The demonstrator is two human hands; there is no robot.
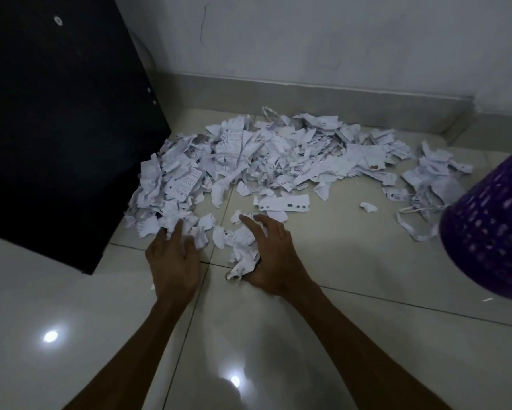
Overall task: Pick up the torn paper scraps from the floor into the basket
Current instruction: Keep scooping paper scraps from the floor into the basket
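scraps: big heap of torn paper scraps (266,155) on the tiled floor (337,261), spread 9 to 2 o'clock from the hands, thickest at 11-12. Stragglers closer in: punched strip (281,203) at 12, small lone bit (368,206) at 1-2.

basket: purple basket (491,232) at 3 o'clock, frame edge, tilted w/ mouth out of view. Sits just beside the heap's right end, prob. so each handful travels a short way.

left hand: left hand (173,261) low at 10-11, fingers spread and loosely bent, tips on the heap's near-left edge. Not pinching anything. Looks set as one wall of a scoop.

right hand: right hand (271,258) at 12-1, curved like a cup, palm facing left, crumpled clump (243,253) against palm & fingers. Whether fingers close under it: can't tell.

why both hands: palms face each other w/ loose bits between, so prob. raking near scraps into one bunch, since a two-hand gather lifts more than single picks.

cabinet: dark cabinet (65,128) at 9-10, heap's left end touching its base. Bits there may need pulling out toward the open floor.

progress: early, judging by how much paper lies on the floor.

risk: light scraps may spill from an open-sided scoop on the way to 3 o'clock.
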